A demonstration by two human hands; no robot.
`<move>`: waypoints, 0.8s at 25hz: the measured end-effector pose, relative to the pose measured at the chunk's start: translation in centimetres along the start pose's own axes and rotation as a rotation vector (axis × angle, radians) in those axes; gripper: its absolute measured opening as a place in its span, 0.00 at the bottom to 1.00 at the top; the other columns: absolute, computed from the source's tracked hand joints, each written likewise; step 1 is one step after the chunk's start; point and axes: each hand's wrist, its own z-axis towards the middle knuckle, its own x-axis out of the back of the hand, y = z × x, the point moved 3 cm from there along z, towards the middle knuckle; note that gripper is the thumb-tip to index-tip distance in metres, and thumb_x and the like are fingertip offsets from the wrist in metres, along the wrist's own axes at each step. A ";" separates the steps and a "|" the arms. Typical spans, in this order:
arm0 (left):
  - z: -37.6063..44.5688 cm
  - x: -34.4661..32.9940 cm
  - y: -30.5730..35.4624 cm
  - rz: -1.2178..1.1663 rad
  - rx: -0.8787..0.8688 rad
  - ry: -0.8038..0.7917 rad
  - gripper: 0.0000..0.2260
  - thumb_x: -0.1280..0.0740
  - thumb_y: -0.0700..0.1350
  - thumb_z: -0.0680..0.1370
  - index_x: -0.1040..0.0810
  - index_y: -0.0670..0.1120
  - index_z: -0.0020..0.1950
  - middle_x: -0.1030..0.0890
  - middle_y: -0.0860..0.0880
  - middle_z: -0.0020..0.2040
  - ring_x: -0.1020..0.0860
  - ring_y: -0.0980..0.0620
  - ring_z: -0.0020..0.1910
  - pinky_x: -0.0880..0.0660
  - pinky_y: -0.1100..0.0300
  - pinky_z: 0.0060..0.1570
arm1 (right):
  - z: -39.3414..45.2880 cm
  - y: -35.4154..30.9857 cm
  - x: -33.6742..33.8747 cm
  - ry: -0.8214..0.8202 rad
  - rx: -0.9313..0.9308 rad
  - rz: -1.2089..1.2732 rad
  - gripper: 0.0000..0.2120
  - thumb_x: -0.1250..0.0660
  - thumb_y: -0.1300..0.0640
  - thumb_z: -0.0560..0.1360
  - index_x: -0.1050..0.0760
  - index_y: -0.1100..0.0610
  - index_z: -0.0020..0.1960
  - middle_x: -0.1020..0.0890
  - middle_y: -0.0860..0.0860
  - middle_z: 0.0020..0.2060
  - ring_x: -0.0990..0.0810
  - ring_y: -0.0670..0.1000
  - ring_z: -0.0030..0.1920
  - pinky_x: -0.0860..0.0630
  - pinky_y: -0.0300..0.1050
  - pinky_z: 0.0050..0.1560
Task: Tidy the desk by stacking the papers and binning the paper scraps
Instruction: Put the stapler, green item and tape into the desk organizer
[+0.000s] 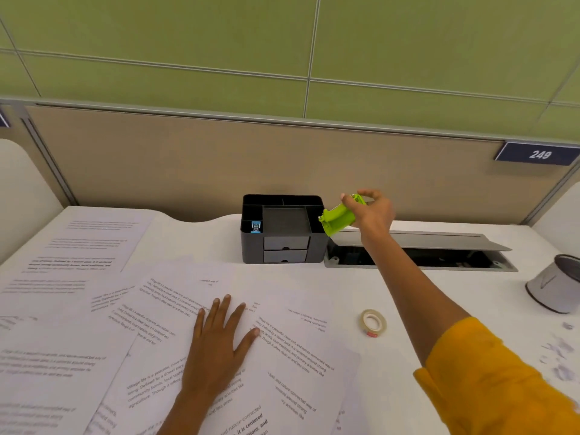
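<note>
Flat and spread, the left hand (219, 340) presses palm-down on the loose white printed paper sheets (175, 334), its fingers straight and fanned toward twelve o'clock. It pins the topmost sheet and curls round nothing. These sheets lie unstacked, overlapping at odd angles across the white desk top (408, 296) from nine o'clock to the middle.

At about one o'clock from that hand stands a black plastic desk organiser with small drawers (284, 229); a small blue stapler (256, 227) sits in its left compartment. Just beside the organiser's right edge, the right hand (372, 211) grips a lime-green plastic desk tool (339, 219), perhaps a small dispenser, with thumb and fingers curled round its upper end. The tool hangs tilted over the organiser's right compartment; whether it touches the rim I cannot tell.

Judging by this, the step in hand is clearing stray desk items away before the papers are gathered. Next the tool wants lowering into that compartment and letting go, then both hands squaring the sheets into one pile.

Farther right, at three o'clock from the left hand, a roll of clear tape (373, 322) lies on the desk. Beyond it a small grey cylindrical bin (554, 285) stands near the right edge, and torn white paper scraps (560, 359) are scattered at five o'clock from it, not yet binned.
</note>
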 end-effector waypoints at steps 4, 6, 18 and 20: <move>0.1 0.0 -0.1 0.046 0.000 -0.002 0.30 0.54 0.66 0.77 0.30 0.51 0.70 0.34 0.46 0.73 0.37 0.46 0.72 0.54 0.53 0.71 | 0.9 0.2 -2.8 0.020 0.026 -0.015 0.22 0.23 0.49 0.65 0.25 0.55 0.54 0.22 0.53 0.47 0.20 0.57 0.51 0.20 0.57 0.50; 0.1 0.1 0.0 0.056 -0.004 0.009 0.29 0.54 0.65 0.78 0.31 0.51 0.70 0.35 0.46 0.73 0.37 0.46 0.72 0.52 0.52 0.71 | 1.0 0.5 -3.4 0.043 0.045 -0.032 0.21 0.23 0.50 0.66 0.25 0.56 0.55 0.23 0.53 0.47 0.21 0.55 0.50 0.21 0.54 0.52; -0.3 0.3 0.3 0.042 0.002 0.029 0.27 0.51 0.64 0.78 0.29 0.51 0.69 0.33 0.47 0.72 0.37 0.47 0.72 0.55 0.54 0.71 | -0.3 0.8 -5.6 0.041 0.280 -0.383 0.17 0.29 0.52 0.73 0.29 0.56 0.59 0.25 0.56 0.56 0.26 0.54 0.53 0.36 0.41 0.46; -0.1 0.3 0.1 0.049 0.001 0.027 0.27 0.51 0.64 0.78 0.29 0.52 0.69 0.33 0.47 0.72 0.36 0.48 0.72 0.55 0.54 0.71 | -0.5 1.2 -6.3 0.038 0.278 -0.430 0.15 0.29 0.52 0.72 0.27 0.56 0.54 0.25 0.55 0.54 0.25 0.54 0.51 0.34 0.43 0.44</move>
